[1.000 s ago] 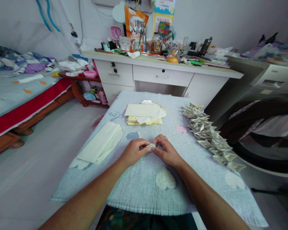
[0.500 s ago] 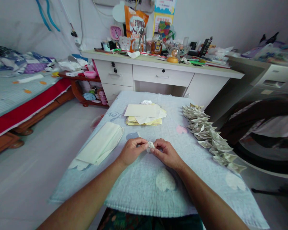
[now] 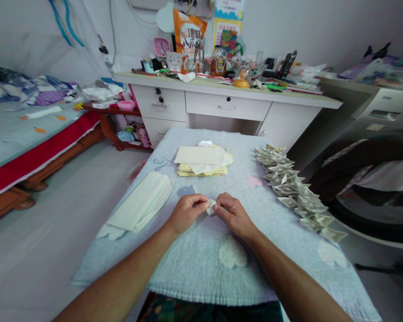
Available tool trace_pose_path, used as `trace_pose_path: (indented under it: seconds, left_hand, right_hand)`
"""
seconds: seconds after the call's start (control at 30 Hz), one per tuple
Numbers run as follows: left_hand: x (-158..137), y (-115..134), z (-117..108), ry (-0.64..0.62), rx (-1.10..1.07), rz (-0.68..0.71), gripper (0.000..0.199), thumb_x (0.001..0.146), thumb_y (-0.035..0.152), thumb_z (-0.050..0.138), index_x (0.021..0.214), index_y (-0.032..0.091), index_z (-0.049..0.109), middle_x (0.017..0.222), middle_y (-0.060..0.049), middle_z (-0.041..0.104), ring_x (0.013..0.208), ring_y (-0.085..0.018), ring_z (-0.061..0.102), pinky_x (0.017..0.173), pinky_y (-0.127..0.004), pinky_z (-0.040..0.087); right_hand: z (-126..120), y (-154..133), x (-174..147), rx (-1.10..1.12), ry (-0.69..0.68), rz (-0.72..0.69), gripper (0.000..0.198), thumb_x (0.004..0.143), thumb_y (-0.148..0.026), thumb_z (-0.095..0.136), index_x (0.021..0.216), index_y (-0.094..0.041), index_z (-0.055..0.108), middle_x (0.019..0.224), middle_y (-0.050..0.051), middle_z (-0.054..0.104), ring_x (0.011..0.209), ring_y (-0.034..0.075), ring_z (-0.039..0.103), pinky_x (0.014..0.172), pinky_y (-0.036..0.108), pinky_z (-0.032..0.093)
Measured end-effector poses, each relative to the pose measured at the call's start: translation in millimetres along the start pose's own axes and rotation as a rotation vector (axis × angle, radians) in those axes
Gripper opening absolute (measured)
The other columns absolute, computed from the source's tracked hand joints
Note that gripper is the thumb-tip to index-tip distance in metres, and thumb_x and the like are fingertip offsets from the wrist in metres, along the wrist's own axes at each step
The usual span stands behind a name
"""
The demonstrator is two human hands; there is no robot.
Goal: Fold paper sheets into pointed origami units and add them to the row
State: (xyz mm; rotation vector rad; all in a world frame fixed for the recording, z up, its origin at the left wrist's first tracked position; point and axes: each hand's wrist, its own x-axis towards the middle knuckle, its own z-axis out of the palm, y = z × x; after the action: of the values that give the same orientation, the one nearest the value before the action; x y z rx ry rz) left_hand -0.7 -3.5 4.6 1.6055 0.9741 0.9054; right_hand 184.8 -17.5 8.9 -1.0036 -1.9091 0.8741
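Note:
Between my two hands is a small piece of folded pale paper [image 3: 211, 207], pinched from both sides above the cloth-covered table [image 3: 201, 268]. My left hand [image 3: 189, 211] grips its left edge with thumb and forefinger. My right hand [image 3: 233, 213] closes on its right side, thumb on top. Its exact folds are too small to make out. To the right, rows of folded pointed paper pieces [image 3: 290, 185] stand nested together. Beyond my hands lies a stack of yellowish and white paper sheets [image 3: 201, 155]. Left of my left hand rest longer pale green sheets [image 3: 141, 201].
A white desk [image 3: 228, 100] crowded with jars, a pink clock [image 3: 161, 46] and an orange bag [image 3: 189, 38] stands behind the table. At the right is a washing machine [image 3: 383, 112] with cloth at its door. A bed [image 3: 36, 134] stands at the left.
My right thumb and fingers have shifted slightly on the paper, and the small piece shows a little differently between my hands. The stacks and folded rows lie as before.

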Motion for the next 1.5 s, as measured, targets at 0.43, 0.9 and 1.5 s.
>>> trace_pose_path:
  seconds: [0.43, 0.9, 1.5]
  left_hand:
    - [2.4, -2.5, 1.8, -0.021, -0.013, 0.002, 0.019, 0.08, 0.031, 0.062, 0.076, 0.012, 0.064, 0.069, -0.001, 0.06, 0.066, -0.012, 0.052, 0.064, -0.024, 0.042]
    - [4.3, -3.1, 1.8, -0.042, -0.17, -0.039, 0.02, 0.078, 0.032, 0.065, 0.08, 0.012, 0.062, 0.067, 0.002, 0.056, 0.062, -0.01, 0.049, 0.06, -0.022, 0.038]
    - [3.4, -4.8, 1.0, -0.055, -0.153, -0.019, 0.018, 0.077, 0.03, 0.064, 0.078, 0.013, 0.058, 0.069, 0.002, 0.054, 0.064, -0.01, 0.049, 0.061, -0.022, 0.039]
  right_hand:
    - [-1.6, -3.6, -2.1, -0.08, -0.087, -0.034, 0.036, 0.092, -0.047, 0.048, 0.069, -0.02, 0.056, 0.066, 0.0, 0.054, 0.07, 0.016, 0.048, 0.072, 0.031, 0.038]
    - [-6.9, -5.3, 1.6, 0.035, -0.123, 0.024, 0.048, 0.091, -0.054, 0.046, 0.06, -0.019, 0.054, 0.061, -0.001, 0.049, 0.067, 0.015, 0.047, 0.071, 0.03, 0.036]
    - [2.5, 0.6, 1.4, -0.054, -0.012, 0.006, 0.032, 0.087, -0.045, 0.058, 0.069, -0.019, 0.055, 0.068, -0.001, 0.05, 0.07, 0.014, 0.048, 0.069, 0.028, 0.037]
